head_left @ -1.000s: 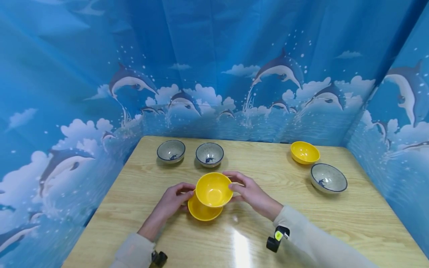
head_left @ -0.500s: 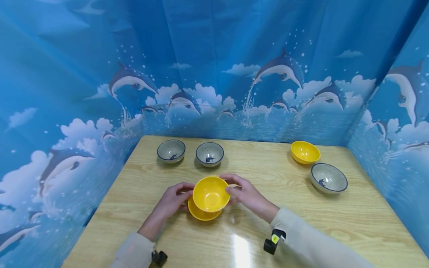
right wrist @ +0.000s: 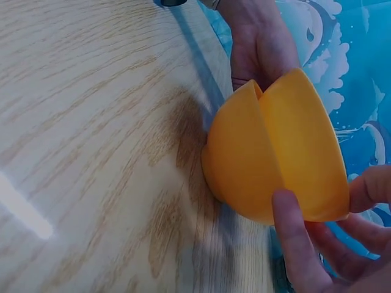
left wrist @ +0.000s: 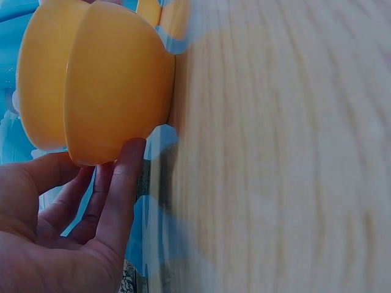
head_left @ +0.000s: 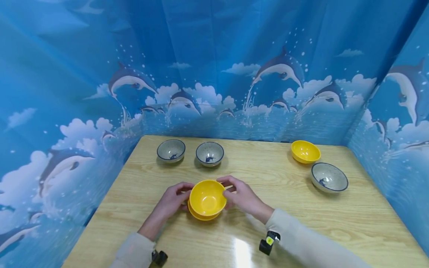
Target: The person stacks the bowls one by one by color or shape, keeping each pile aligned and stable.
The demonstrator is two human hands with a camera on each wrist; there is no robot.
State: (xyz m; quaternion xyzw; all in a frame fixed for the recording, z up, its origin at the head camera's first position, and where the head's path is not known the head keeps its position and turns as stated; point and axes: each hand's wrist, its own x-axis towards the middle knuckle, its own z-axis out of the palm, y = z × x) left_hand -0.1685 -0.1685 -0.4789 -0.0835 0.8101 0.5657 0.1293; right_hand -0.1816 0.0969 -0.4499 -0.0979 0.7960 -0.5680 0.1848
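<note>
Two yellow bowls are together near the middle of the table, one partly inside the other. My right hand [head_left: 242,197] pinches the upper yellow bowl [head_left: 207,199] at its right side, thumb at the rim and fingers against the outside. Under it, the lower yellow bowl [left wrist: 116,79] shows only a strip of its front rim in the head view. My left hand [head_left: 174,201] holds this lower bowl from the left, thumb near the rim and fingers on its wall. Seen from the right wrist, the upper bowl [right wrist: 305,146] stands out well above the lower bowl's rim [right wrist: 269,134].
Two grey bowls with dark rims, one at the back left [head_left: 171,151] and another [head_left: 209,154] beside it, stand beyond my hands. Another yellow bowl [head_left: 305,152] and a grey bowl [head_left: 329,177] are at the right. A dolphin-print curtain [head_left: 214,74] surrounds the wooden table [head_left: 285,223].
My right hand has brought the upper yellow bowl down and to the left, covering more of the lower bowl. The left hand and lower bowl have stayed put.
</note>
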